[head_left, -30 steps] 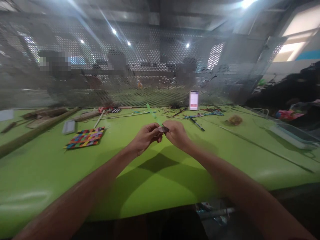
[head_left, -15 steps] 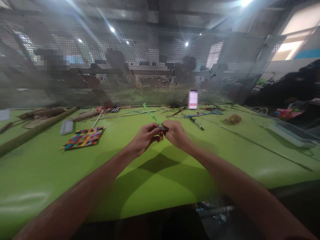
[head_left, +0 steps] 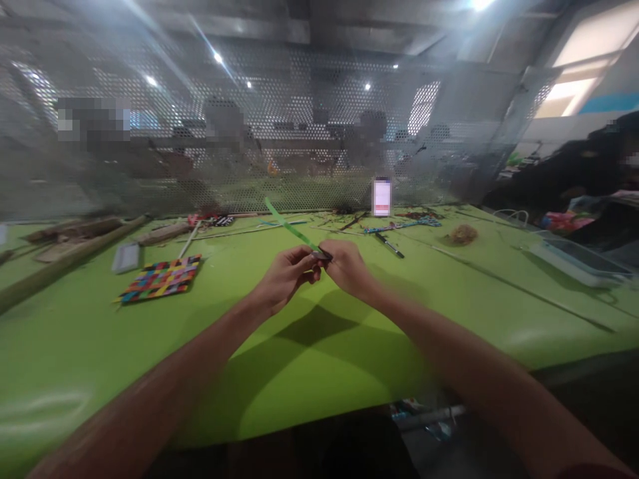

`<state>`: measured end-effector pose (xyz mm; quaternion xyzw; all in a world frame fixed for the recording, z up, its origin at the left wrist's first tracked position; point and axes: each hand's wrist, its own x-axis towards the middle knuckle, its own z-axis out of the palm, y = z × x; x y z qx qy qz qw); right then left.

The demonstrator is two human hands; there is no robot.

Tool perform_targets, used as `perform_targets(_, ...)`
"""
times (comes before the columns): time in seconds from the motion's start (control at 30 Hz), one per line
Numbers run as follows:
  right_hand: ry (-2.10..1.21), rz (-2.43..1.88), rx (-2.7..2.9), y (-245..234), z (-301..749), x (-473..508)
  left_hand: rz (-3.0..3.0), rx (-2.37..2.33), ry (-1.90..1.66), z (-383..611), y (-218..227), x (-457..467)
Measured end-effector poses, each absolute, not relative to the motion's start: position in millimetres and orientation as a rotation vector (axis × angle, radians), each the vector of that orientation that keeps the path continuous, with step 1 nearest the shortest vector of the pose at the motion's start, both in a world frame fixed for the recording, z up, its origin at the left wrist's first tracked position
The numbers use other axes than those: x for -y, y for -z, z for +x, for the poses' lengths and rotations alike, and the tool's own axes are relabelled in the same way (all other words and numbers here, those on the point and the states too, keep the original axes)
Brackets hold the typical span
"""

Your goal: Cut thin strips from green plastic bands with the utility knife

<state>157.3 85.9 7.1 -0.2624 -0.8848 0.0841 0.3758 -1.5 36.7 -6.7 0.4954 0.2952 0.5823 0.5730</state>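
Observation:
My left hand (head_left: pixel 287 276) and my right hand (head_left: pixel 347 269) meet over the middle of the table, both closed. A thin, bright green strip (head_left: pixel 289 227) runs up and to the left from between them, its far end bending away in the air. My left thumb and fingers pinch around its lower end. Where the hands meet, a small grey metal blade (head_left: pixel 322 255) shows, its rear part going into my right fist. Whatever handle it has is hidden by the right fingers.
The table (head_left: pixel 309 379) is bright green. Left lie a colourful woven mat (head_left: pixel 162 278), a small whitish box (head_left: pixel 126 257) and a bamboo pole (head_left: pixel 70 263). Behind stand a phone (head_left: pixel 382 197) and a perforated screen (head_left: pixel 299 153). Right are a marker (head_left: pixel 389 245), a fibre clump (head_left: pixel 462 234), a long stick (head_left: pixel 519 286) and a plastic container (head_left: pixel 579 263).
The green strip's free end has swung left and a longer stretch of it shows. Both hands keep their grip and stay nearly in place. The view has turned slightly right.

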Motion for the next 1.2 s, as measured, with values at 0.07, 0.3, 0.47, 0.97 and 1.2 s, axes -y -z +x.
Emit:
perform_targets(0.07, -0.209, -0.673, 2.251, -6.0, 156.3, -85.9, 1.158, -0.700, -1.378, -1.0, 7.3, -37.0)
perform_targets(0.3, -0.172, -0.750, 2.241, -4.8, 153.9, -84.0, 1.191, -0.756, -1.404, 0.3, 6.1, -36.0)
perform_targets(0.47, -0.186, -0.768, 2.260, -4.8, 153.4, -82.4, 1.217, -0.786, -1.399, -0.4, 6.3, -35.9)
perform_targets(0.97, -0.202, -0.765, 2.164, 1.6, 149.9, -79.9, 1.206, -0.807, -1.440, 2.9, 6.0, -34.5)
perform_targets(1.2, -0.263, -0.753, 2.193, -0.6, 152.3, -80.3, 1.256, -0.807, -1.409, 6.6, 6.1, -28.9)
